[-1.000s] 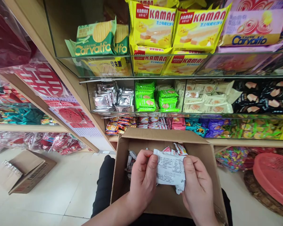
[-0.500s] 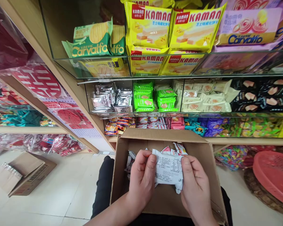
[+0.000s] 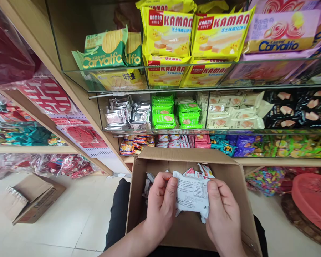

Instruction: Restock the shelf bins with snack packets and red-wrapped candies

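Note:
Between my two hands a small white snack packet [image 3: 192,192] is stretched out, its printed back with fine text and a table facing me. My left hand [image 3: 162,200] pinches its left edge between thumb and fingers. At the right edge my right hand [image 3: 222,210] grips it the same way. Both hands are over an open cardboard box [image 3: 187,154] that sits at my lap. Inside the box, partly hidden behind the hands, lie several red-and-white packets [image 3: 206,170] and some silvery wrappers [image 3: 149,180].
Glass-fronted shelves hold yellow wafer packs [image 3: 167,32], green packets [image 3: 163,112], black packets [image 3: 282,109] and others. On the floor at left stands another opened cardboard box [image 3: 40,203]. A pink plastic basket [image 3: 311,200] rests at right on a woven one.
The view has shifted slightly, so the shelves and floor things sit a little differently. Both hands keep hold of the packet, which is tilted slightly differently.

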The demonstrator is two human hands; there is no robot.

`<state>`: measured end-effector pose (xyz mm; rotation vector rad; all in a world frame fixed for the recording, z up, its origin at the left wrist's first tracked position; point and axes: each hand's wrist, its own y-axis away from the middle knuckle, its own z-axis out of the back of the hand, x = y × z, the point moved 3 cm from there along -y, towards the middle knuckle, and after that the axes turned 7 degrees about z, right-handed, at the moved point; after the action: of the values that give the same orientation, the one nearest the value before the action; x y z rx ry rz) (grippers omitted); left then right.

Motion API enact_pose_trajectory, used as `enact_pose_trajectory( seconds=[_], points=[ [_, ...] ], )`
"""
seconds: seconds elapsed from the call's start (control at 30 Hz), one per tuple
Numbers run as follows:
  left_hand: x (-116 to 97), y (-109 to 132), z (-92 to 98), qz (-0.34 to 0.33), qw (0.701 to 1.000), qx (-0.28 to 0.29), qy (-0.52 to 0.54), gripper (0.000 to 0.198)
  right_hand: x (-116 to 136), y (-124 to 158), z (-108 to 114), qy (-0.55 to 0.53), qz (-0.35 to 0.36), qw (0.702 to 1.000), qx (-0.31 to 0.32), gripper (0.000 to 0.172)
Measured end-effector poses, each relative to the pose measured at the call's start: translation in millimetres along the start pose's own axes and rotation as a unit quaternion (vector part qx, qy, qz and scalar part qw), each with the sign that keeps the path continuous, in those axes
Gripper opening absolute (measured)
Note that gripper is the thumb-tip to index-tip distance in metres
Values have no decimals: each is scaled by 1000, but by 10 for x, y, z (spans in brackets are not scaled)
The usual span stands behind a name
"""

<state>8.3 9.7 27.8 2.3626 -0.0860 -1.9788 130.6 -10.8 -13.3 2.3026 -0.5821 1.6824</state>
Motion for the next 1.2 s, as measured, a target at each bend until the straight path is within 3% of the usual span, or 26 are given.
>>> enact_pose_trajectory(
  seconds=[0.7,0.93,1.07,1.13,1.2],
  points=[
    [58,-12,-14,21,999,10,46,26,-52,-4,31,-7,-13,1000,-8,24],
    [60,-18,-19,9,1000,2,18,25,-39,9,38,-20,-11,999,-33,24],
    [90,-32,3,25,999,24,-40,25,-39,-23,60,-6,-1,999,-41,23],
    [81,-23,55,5,994,30,-103,21,-43,-44,95,9,11,998,-54,24],
    [14,3,108,-92,976,34,-194,24,-44,-59,133,30,26,997,-64,25]
  ],
)
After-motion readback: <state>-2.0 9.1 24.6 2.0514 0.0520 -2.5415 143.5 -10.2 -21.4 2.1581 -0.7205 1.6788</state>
